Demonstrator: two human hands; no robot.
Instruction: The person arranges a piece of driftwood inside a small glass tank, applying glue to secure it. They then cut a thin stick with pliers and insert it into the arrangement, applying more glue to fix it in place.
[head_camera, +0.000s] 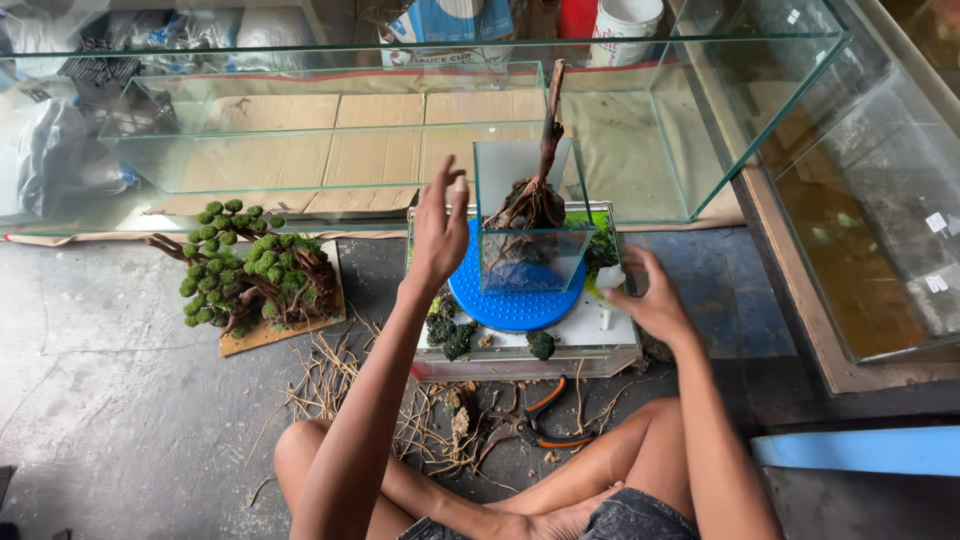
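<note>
A small glass tank (530, 262) stands on a blue round turntable (510, 308), with a piece of dark driftwood (538, 190) rising out of it. My left hand (438, 228) is raised just left of the tank, fingers spread, holding nothing. To the tank's right, my right hand (650, 297) holds a small white piece (609, 277) close to the glass. The turntable rests on a white box (590, 335) with clumps of dark green moss (452, 335) on top.
A mossy driftwood tree (252, 275) on a board sits at left. Large glass aquariums (400, 130) stand behind, another glass tank (880, 200) at right. Orange-handled cutters (535, 420) and twigs (340, 385) lie on the floor by my crossed legs.
</note>
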